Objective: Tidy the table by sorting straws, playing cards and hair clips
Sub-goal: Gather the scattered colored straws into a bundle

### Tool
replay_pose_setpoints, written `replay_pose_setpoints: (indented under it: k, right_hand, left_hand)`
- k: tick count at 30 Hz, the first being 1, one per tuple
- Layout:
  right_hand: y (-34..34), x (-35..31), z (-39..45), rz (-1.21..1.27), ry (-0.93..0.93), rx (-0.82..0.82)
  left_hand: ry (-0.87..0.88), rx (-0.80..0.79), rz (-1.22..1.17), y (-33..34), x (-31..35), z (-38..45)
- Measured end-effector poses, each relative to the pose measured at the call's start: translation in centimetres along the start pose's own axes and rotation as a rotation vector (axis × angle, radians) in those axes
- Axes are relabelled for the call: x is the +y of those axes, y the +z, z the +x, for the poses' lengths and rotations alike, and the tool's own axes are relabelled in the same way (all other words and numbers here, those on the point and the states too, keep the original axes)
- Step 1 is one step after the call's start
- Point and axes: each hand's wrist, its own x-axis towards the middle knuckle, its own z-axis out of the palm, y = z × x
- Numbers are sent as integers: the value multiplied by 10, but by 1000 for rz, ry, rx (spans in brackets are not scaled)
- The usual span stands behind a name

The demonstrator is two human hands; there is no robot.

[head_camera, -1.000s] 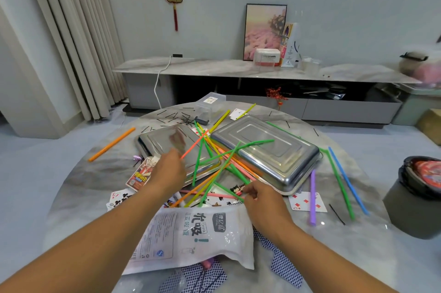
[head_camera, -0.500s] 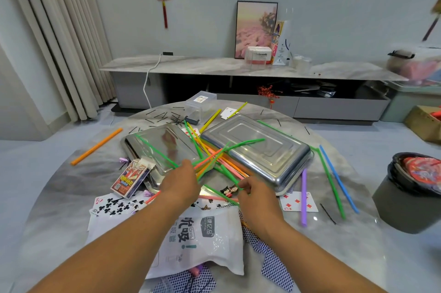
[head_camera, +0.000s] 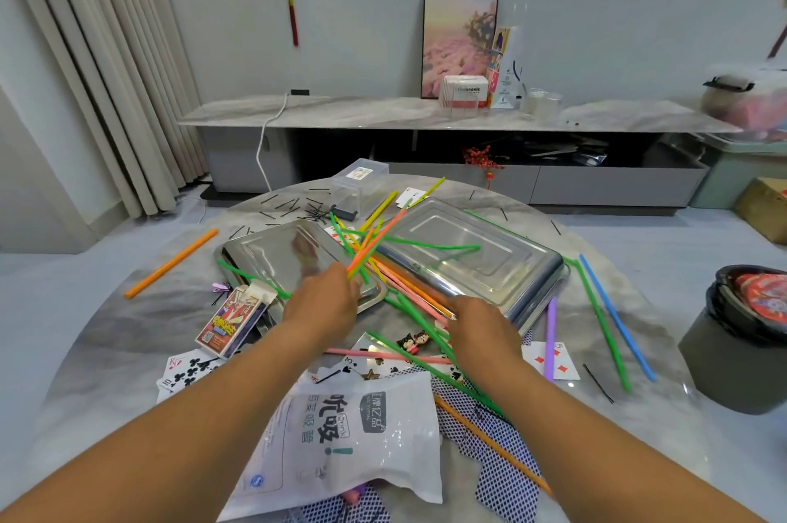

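Straws point(head_camera: 419, 250) lie fanned mid-frame across two steel trays point(head_camera: 481, 262). Left hand point(head_camera: 323, 303) pinches several by their near ends; right hand point(head_camera: 481, 322) grips pink ones. Light, springy and slippery, they are probably best bunched near one end.

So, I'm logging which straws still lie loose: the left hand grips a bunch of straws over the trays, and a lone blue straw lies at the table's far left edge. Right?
Not quite. The head view shows the lone straw at the table's far left edge is orange, not blue. The left hand does grip a bunch of straws over the trays.
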Motion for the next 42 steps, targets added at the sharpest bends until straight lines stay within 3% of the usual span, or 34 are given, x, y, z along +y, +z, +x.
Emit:
replay_pose_setpoints:
  k: [8,13,18,27,33,42]
  right_hand:
    - [7,-12,8,-93,-95,-32]
    - [6,-21,9,-183,-103,-41]
    - [6,-30,11,-220,-24,-66]
    - [-3,-34,7,-249,-73,-154]
    - [-19,-33,-3,-157,21,-315]
    - [-79,-33,-19,-224,36,-244]
  left_hand:
    - [-205,-61,-301,1,3,9]
    - [-492,-168,-927,2,3,7]
    - [-568,-155,-1307,-10,4,10]
    - [-674,-190,-1587,-16,12,-2]
    - [-717,-246,-1677,-15,27,-35]
    - [-747,-282,-1715,-21,38,-65]
